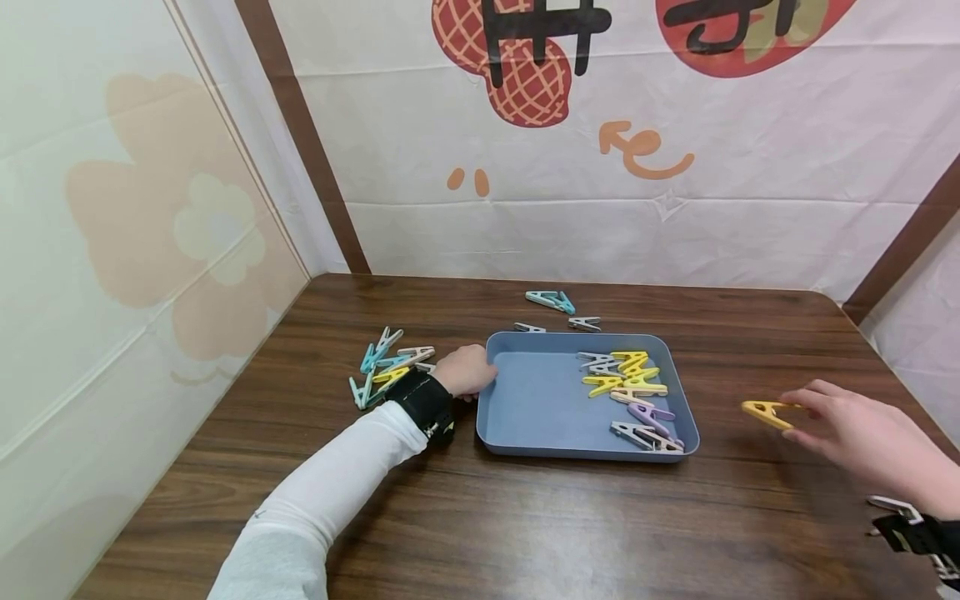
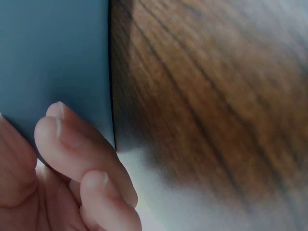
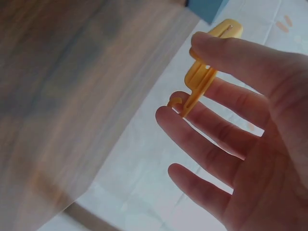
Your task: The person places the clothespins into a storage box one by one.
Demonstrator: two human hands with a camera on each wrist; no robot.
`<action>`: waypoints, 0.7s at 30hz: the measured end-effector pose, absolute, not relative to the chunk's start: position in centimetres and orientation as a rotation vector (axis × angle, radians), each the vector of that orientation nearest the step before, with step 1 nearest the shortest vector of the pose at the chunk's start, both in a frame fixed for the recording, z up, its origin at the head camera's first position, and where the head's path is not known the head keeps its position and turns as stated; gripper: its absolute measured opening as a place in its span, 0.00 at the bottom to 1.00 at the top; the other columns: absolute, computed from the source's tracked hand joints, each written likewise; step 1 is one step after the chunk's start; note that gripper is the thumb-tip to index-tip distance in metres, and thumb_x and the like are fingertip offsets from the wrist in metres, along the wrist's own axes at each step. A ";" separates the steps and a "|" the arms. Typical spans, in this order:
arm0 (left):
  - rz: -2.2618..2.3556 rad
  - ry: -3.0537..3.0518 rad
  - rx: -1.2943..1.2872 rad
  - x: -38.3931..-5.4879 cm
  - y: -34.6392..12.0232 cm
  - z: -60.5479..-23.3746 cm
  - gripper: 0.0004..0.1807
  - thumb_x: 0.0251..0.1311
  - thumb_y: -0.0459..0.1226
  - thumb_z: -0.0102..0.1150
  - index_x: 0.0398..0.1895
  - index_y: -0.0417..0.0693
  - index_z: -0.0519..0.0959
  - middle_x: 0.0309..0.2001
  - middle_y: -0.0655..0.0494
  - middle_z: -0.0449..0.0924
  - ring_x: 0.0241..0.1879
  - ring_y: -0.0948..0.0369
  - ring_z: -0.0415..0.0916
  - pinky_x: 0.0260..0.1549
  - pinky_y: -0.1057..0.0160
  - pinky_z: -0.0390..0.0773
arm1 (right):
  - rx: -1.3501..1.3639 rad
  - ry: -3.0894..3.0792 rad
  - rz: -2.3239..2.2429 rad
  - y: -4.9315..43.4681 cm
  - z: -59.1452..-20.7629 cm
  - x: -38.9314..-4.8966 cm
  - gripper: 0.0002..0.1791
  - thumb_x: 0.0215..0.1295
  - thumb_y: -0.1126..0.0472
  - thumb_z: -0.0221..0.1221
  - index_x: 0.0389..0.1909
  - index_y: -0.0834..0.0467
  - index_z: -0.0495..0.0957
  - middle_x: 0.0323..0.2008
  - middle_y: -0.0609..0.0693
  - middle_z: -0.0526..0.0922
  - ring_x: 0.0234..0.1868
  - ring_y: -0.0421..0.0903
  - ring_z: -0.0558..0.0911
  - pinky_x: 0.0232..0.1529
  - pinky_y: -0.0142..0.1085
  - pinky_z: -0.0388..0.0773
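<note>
Fingers of the right hand pinch an orange-yellow clothespin, thumb on one side, fingertips on the other; the little finger stands apart from it. Clothespin is to the right of the blue-grey tray, well apart from its rim, narrow nose turned toward the tray, legs in the grip.

Left hand at the tray's left side. Left wrist view: thumb and bent fingers grip the tray's edge between them. Fingertips lie against the blue surface; the rest of the hold is cut off by the frame.

Tray flat on the dark wood-grain table. Left half bare inside. Clips gathered along the right half: grey clips toward the back, yellow clips near them, a purple clip farther forward, pale clips in the near right corner. Several overlap; exact count uncertain.

Left of the tray, beside the left forearm: a loose pile of clips, blue, teal, yellow and pale, partly covered by the wrist strap.

Behind the tray: a teal clip and a small grey clip; another grey one just at the far rim, partly hidden.
</note>
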State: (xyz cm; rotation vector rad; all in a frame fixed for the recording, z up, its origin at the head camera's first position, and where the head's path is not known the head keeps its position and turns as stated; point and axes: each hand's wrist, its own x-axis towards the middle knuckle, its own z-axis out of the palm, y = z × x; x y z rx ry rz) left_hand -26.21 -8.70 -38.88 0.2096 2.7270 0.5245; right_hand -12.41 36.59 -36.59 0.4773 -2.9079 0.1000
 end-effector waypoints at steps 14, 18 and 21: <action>0.529 2.714 0.208 -26.2 -8.8 -38.9 0.20 0.69 0.40 0.45 0.19 0.44 0.75 0.16 0.52 0.76 0.15 0.59 0.74 0.15 0.64 0.73 | 0.851 -2.743 0.083 29.1 -33.8 -15.9 0.19 0.47 0.57 0.75 0.40 0.57 0.84 0.29 0.44 0.77 0.21 0.35 0.70 0.21 0.35 0.70; 0.530 2.723 0.210 -26.2 -8.8 -38.9 0.20 0.69 0.40 0.45 0.19 0.43 0.76 0.16 0.52 0.77 0.14 0.58 0.74 0.15 0.63 0.73 | 0.970 -2.700 0.075 26.5 -33.8 -16.7 0.19 0.47 0.57 0.75 0.40 0.57 0.84 0.29 0.45 0.76 0.22 0.36 0.70 0.22 0.34 0.70; 0.530 2.727 0.213 -26.2 -8.8 -38.9 0.19 0.69 0.40 0.46 0.19 0.43 0.76 0.16 0.52 0.76 0.14 0.58 0.74 0.15 0.63 0.73 | 1.039 -2.649 0.046 24.7 -34.2 -17.4 0.19 0.46 0.56 0.76 0.39 0.57 0.84 0.30 0.46 0.75 0.24 0.39 0.72 0.24 0.34 0.71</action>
